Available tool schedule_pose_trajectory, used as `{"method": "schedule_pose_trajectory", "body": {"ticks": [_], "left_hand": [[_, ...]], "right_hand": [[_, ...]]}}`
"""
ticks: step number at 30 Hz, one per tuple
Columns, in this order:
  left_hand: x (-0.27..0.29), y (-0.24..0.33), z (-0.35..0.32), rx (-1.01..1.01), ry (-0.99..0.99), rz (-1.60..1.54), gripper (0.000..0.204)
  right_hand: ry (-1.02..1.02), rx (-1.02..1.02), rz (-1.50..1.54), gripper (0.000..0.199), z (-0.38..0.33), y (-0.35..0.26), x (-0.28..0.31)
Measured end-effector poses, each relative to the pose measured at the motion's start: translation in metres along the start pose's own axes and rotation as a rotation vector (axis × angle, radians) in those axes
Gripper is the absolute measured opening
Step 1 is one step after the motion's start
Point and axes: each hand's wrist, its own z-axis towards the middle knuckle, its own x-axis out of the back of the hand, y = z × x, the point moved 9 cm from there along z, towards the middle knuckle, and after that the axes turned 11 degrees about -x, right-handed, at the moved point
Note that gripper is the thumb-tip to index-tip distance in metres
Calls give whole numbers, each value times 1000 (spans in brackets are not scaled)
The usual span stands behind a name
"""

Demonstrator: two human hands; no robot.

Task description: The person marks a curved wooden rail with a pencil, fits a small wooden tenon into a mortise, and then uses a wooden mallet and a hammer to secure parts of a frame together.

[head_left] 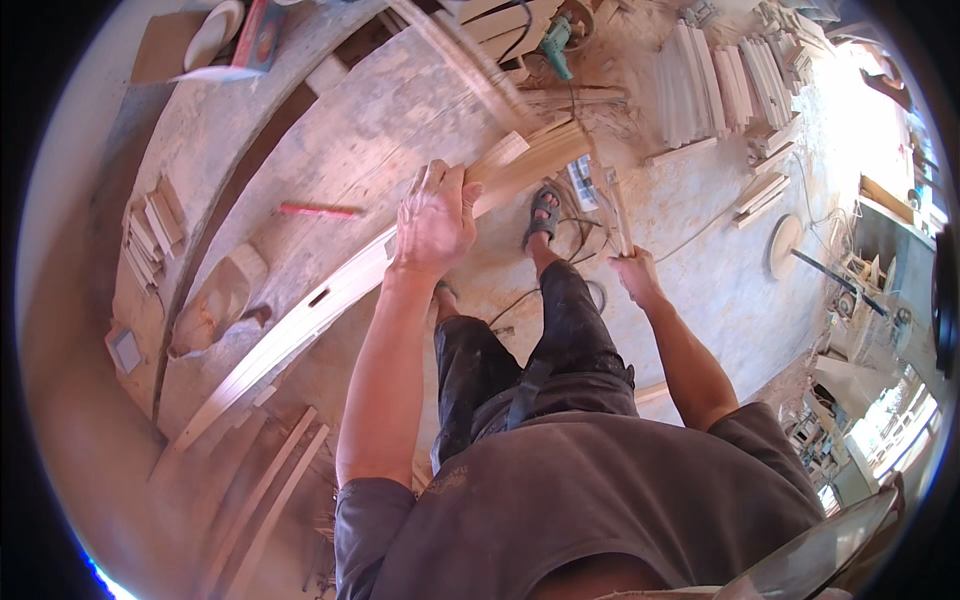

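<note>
Pale wooden slotted beam (290, 330), slanting up from the lower left, small dark slot in its face, upper end at the left hand (437, 220). Left fingers curled over yellowish wood pieces (540, 160), in line with the slotted beam past its upper end; a short paler block (500, 150) on top. One piece or several under the palm: cannot tell.

Right hand (636, 276) well to the right of the slotted beam, fingers narrow, wrapped round the lower end of a slim wooden piece (618, 205); stick or tool, cannot tell.

Desk (400, 110) along the far side of the slotted beam, dusty and scuffed. On it, just beyond the slotted beam: red pencil-like stick (318, 211). Farther left of the slotted beam: short pale strips (155, 235). Past the slotted beam's upper end: pale strip (465, 68), smeared by blur, plus green power tool (557, 48) beyond.

Nearer than the slotted beam, lower left: long thin strips (265, 490), side by side. Right of the slotted beam: sandalled foot (542, 215) on the floor (700, 235); much farther right, stacked boards (690, 85) and round disc (785, 247) with dark rod (835, 278).
</note>
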Motion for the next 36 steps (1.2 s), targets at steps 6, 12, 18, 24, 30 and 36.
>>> {"method": "schedule_pose_trajectory", "body": {"ticks": [6, 12, 18, 24, 30, 36], "left_hand": [[56, -39, -122, 60, 59, -44, 32], [105, -100, -253, 80, 93, 155, 37], [129, -147, -293, 76, 82, 355, 44], [127, -157, -285, 36, 86, 363, 42], [126, -162, -280, 81, 54, 326, 40], [131, -161, -273, 73, 10, 302, 39]], "right_hand": [[97, 107, -83, 19, -90, 62, -65], [55, 30, -262, 20, -159, 87, -136], [-21, 113, -494, 32, -194, 83, -181], [-46, 171, -725, 37, -204, 71, -202], [-24, 132, -557, 30, -193, 78, -202], [-19, 23, -480, 26, -188, 84, -201]]}}
